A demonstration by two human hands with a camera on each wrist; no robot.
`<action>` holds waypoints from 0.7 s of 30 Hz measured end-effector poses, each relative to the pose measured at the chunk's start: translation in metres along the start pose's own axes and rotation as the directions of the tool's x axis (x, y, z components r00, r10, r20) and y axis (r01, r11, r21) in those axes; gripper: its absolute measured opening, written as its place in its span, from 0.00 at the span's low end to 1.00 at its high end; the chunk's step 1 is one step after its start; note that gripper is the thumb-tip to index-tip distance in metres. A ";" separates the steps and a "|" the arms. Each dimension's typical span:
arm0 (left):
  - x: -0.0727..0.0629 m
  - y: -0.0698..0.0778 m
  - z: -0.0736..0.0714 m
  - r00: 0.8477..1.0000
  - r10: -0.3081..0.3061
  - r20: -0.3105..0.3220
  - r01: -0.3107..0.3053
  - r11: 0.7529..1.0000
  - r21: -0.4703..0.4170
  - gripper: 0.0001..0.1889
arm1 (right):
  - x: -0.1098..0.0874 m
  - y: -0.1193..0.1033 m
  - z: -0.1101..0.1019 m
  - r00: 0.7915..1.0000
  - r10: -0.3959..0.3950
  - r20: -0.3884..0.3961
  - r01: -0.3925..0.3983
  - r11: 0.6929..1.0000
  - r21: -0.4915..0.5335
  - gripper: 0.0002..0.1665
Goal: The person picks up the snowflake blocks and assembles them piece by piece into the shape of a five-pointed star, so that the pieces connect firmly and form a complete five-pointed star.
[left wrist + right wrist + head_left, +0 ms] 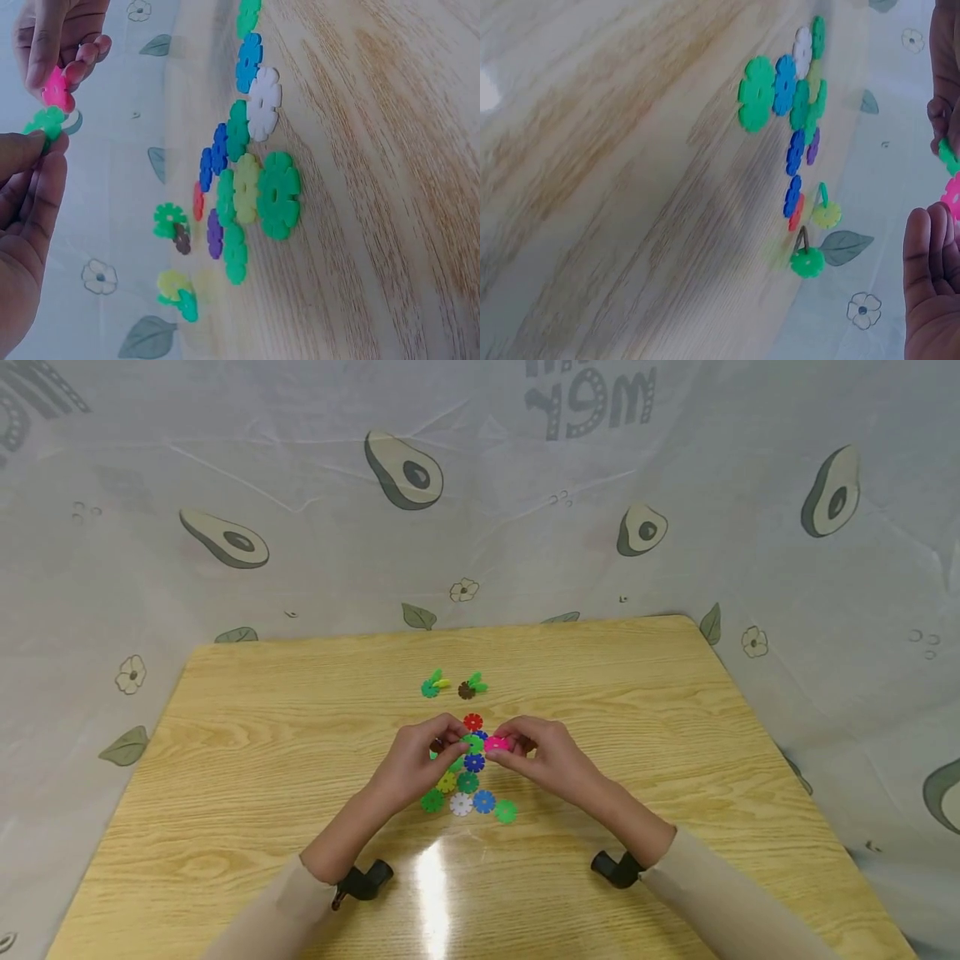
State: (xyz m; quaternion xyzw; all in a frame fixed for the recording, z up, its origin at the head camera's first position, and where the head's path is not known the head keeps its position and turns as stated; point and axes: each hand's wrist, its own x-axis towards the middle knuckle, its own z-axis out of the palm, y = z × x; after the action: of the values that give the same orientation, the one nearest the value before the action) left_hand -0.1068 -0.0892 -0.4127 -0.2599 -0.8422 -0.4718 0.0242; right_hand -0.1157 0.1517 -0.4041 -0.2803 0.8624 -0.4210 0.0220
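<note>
My left hand [416, 764] pinches a green notched flower disc [473, 744] between thumb and fingers. A pink notched flower disc [496, 743] is gripped the same way in my right hand [551, 760]. In the left wrist view the pink disc [56, 90] and the green disc [45, 122] meet edge to edge, raised above the table; whether their slots interlock I cannot tell. Below the hands lie several loose discs, among them a white disc [461, 804], a light blue disc [484, 802] and a yellow disc [447, 782]. A purple disc [215, 234] shows in the left wrist view.
Toward the back of the wooden table [300, 693] stand two small joined pieces, one teal with green and yellow [431, 688], one brown with green [467, 690]. A red disc [472, 722] lies just beyond the hands. Patterned cloth [510, 527] hangs behind the table.
</note>
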 end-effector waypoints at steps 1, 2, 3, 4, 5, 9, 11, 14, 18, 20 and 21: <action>0.000 0.000 0.000 1.000 -0.004 0.002 0.004 1.000 0.001 0.04 | 0.000 -0.001 0.000 1.000 0.008 -0.004 -0.008 1.000 0.005 0.10; 0.000 0.001 0.000 1.000 -0.007 0.004 0.007 1.000 0.001 0.03 | 0.000 -0.001 0.001 1.000 0.012 -0.007 -0.012 1.000 0.009 0.10; 0.000 0.001 0.000 1.000 -0.010 0.006 0.010 1.000 0.001 0.03 | -0.001 -0.002 0.001 1.000 0.017 -0.008 -0.017 1.000 0.014 0.10; 0.000 0.002 -0.001 1.000 -0.010 0.007 0.010 1.000 -0.001 0.03 | -0.001 -0.003 0.001 1.000 0.018 -0.009 -0.018 1.000 0.015 0.10; 0.000 0.002 0.000 1.000 -0.008 0.008 0.008 1.000 0.000 0.03 | 0.000 -0.004 0.001 1.000 0.021 -0.009 -0.021 1.000 0.013 0.10; 0.002 0.004 0.000 1.000 -0.009 0.007 0.009 1.000 0.000 0.03 | 0.001 -0.007 0.002 1.000 0.023 -0.013 -0.023 1.000 0.014 0.10; 0.002 0.004 0.000 1.000 -0.010 0.002 0.010 1.000 -0.001 0.03 | 0.001 -0.008 0.002 1.000 0.022 -0.015 -0.022 1.000 0.015 0.10; 0.002 0.005 0.002 1.000 0.000 -0.017 0.000 1.000 -0.003 0.03 | 0.001 -0.008 0.003 0.999 0.025 -0.022 -0.025 0.999 0.021 0.10; 0.000 0.003 0.006 0.999 0.027 -0.041 -0.027 1.000 -0.009 0.03 | 0.001 -0.007 0.006 0.998 0.048 -0.030 -0.046 0.998 0.049 0.10; 0.000 0.002 0.008 0.998 0.039 -0.050 -0.040 0.999 -0.013 0.03 | 0.000 -0.007 0.007 0.998 0.053 -0.036 -0.050 0.997 0.062 0.11; 0.000 0.001 0.008 0.997 0.046 -0.055 -0.047 0.999 -0.018 0.03 | 0.001 -0.006 0.008 0.998 0.055 -0.039 -0.052 0.996 0.067 0.11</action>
State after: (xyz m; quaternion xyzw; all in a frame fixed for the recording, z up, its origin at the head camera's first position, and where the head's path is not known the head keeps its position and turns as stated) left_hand -0.1043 -0.0821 -0.4162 -0.2667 -0.8304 -0.4861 0.0554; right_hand -0.1110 0.1425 -0.4045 -0.2478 0.8555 -0.4539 0.0250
